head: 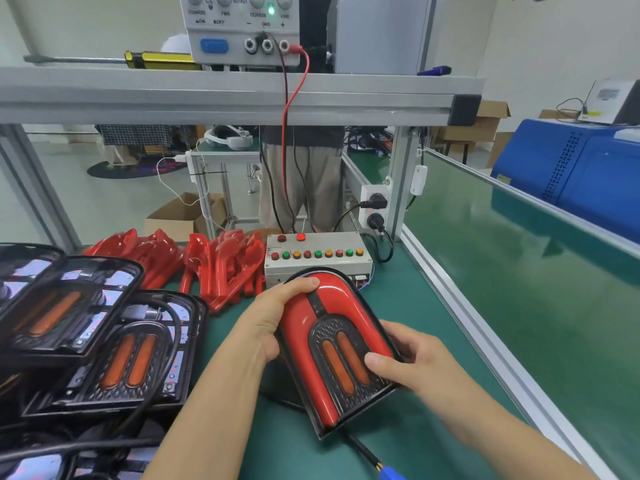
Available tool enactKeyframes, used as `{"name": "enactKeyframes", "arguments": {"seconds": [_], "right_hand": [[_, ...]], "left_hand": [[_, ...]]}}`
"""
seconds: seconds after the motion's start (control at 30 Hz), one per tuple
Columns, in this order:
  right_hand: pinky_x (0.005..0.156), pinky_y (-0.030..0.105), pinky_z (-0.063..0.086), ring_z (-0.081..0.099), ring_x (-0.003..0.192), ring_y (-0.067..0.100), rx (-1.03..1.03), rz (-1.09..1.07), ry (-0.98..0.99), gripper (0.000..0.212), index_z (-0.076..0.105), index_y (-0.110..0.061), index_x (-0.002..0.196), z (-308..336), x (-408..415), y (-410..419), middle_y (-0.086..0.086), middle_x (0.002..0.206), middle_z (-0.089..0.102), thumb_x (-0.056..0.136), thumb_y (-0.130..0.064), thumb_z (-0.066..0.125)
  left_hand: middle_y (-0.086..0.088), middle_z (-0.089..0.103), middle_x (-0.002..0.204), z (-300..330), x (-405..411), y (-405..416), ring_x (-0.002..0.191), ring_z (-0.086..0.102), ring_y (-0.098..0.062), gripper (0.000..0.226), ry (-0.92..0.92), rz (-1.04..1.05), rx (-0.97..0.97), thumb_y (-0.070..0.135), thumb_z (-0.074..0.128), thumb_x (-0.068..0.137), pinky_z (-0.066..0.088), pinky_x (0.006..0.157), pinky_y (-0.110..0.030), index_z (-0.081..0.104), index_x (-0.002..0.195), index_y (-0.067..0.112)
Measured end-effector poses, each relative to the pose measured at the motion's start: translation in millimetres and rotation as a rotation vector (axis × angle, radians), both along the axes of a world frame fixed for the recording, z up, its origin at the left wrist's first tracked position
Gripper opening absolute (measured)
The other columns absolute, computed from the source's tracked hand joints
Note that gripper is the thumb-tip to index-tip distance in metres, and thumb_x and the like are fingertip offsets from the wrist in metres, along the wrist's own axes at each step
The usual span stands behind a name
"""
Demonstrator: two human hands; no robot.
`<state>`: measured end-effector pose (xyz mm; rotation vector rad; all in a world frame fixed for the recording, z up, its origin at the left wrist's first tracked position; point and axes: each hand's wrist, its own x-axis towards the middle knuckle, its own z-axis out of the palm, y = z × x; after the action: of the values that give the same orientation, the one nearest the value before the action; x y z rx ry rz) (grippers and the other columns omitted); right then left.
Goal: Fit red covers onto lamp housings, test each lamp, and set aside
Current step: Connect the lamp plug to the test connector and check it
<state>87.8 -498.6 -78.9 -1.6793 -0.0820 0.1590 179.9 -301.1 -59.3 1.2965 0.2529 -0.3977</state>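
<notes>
Lamp (337,355) with its red cover (313,344) on sits tilted above the green mat (408,403), before the test box (317,252). Your left hand (273,320) grips its upper left edge; your right hand (412,358) grasps its right side, thumb on top.

The grey bench power supply (242,27) on the aluminium shelf is cut off by the top edge, so its knobs show only in part and its small labels are blurred. The stack of open black lamp housings with orange lenses (86,341) runs out of the left and bottom edges. The black cable with a blue plug (388,472) leaves the bottom edge. The left hand (273,323) hides part of the glossy red U-shaped cover (304,327); its fingertips lie out of sight behind it. The right hand (412,362) covers the near right corner of the black lamp housing (332,429) it holds. A person standing behind the green tabletop (398,427) shows only from waist to legs.
</notes>
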Motion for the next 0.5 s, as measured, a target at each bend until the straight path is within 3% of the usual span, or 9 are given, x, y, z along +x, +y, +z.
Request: {"name": "enactKeyframes", "arguments": {"seconds": [0.13, 0.3, 0.4, 0.5], "right_hand": [[0.081, 0.023, 0.054, 0.071, 0.096, 0.014, 0.000, -0.058, 0.009, 0.031, 0.069, -0.027, 0.111, -4.7, -2.6, 0.1, -0.004, 0.106, 0.075, 0.086, -0.011, 0.073], [0.085, 0.033, 0.056, 0.072, 0.097, 0.019, 0.037, -0.015, 0.104, 0.027, 0.068, -0.028, 0.116, 0.8, -1.6, 1.3, -0.002, 0.107, 0.074, 0.089, -0.027, 0.069], [0.069, 0.025, 0.055, 0.073, 0.088, 0.017, 0.073, -0.037, 0.175, 0.027, 0.070, -0.023, 0.114, 5.8, 0.9, 0.7, 0.002, 0.102, 0.076, 0.088, -0.026, 0.067], [0.060, 0.020, 0.053, 0.073, 0.080, 0.016, 0.097, -0.043, 0.245, 0.027, 0.070, -0.016, 0.111, 10.2, 4.2, -0.4, 0.007, 0.097, 0.076, 0.085, -0.022, 0.069]], "left_hand": [[-0.009, 0.074, 0.073, 1.7, 7.8, -0.6, 0.057, 0.068, -0.022, 0.025, -0.028, -0.006, 0.098, 0.020, 0.080, 0.064, 0.056, 0.059, -0.031, 0.069, 0.085, 0.013], [-0.011, 0.074, 0.074, -3.4, 10.5, -0.4, 0.060, 0.069, -0.025, 0.036, -0.008, 0.012, 0.094, 0.020, 0.080, 0.064, 0.057, 0.063, -0.036, 0.067, 0.096, 0.010], [-0.011, 0.073, 0.072, -5.2, 10.0, -0.5, 0.055, 0.069, -0.023, 0.036, -0.006, 0.009, 0.069, 0.020, 0.081, 0.064, 0.055, 0.052, -0.030, 0.067, 0.094, 0.009], [-0.011, 0.074, 0.073, -4.4, 10.0, -2.1, 0.056, 0.070, -0.023, 0.050, -0.019, -0.009, 0.042, 0.023, 0.083, 0.052, 0.055, 0.049, -0.029, 0.066, 0.096, 0.008]]}}
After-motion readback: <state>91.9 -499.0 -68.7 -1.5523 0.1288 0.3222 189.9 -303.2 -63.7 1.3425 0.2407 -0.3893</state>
